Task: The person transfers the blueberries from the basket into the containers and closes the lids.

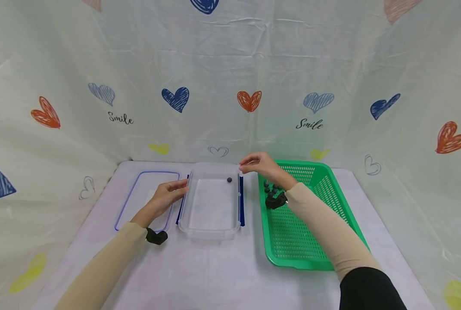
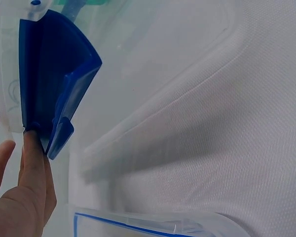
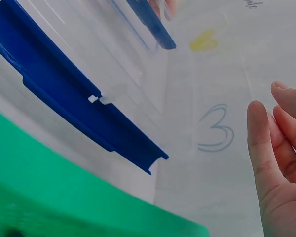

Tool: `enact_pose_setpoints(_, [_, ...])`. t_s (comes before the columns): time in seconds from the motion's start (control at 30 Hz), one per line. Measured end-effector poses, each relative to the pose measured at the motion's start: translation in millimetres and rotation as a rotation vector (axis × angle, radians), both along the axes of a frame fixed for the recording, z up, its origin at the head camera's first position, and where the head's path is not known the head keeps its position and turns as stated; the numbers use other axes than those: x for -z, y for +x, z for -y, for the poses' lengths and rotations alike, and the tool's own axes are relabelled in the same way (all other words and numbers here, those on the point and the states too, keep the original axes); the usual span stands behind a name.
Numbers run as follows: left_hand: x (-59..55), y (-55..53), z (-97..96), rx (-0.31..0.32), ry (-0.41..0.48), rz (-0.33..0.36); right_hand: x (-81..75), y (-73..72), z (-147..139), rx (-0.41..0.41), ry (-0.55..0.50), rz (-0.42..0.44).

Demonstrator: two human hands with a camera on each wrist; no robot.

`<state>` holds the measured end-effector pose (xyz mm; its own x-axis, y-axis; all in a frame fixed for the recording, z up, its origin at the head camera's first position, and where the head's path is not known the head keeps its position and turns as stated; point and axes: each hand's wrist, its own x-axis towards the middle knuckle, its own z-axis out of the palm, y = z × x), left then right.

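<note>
Centre frame, the left hand (image 1: pixel 167 198) lays straight fingers against the blue flap (image 2: pixel 58 64) of the clear container (image 1: pixel 211 211); one dark ball (image 1: pixel 229 180) sits inside, near the top. The right hand (image 1: pixel 264 165), its grip relaxed, seemingly empty, hovers by the upper-right corner. Best keep that side steady!

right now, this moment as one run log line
left hand: touching blue flap | right hand: empty, raised | clear container: one dark ball inside | green basket: right of container
</note>
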<state>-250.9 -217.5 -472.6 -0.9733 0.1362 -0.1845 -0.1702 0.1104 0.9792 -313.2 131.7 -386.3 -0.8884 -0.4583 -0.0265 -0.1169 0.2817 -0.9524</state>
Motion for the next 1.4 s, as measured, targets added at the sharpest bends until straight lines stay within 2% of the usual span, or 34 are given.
enact_pose_setpoints(0.3, [0.8,-0.2,-1.5,-0.004,0.009,0.0,0.4,-1.1,-21.6,0.043,-0.059,-0.002])
enact_pose_setpoints(0.73, [-2.6,0.4,-1.6,-0.001,0.019,0.008,3.4,4.3,-55.4,0.077,-0.035,-0.002])
enact_pose_setpoints(1.1, [-1.4,2.0,-2.2,-0.007,0.029,0.017,18.2,16.2,-85.1,0.102,0.051,0.015])
enact_pose_setpoints(1.4, [-1.9,1.9,-2.8,-0.014,0.022,0.016,38.5,21.5,-101.3,0.124,0.04,0.025])
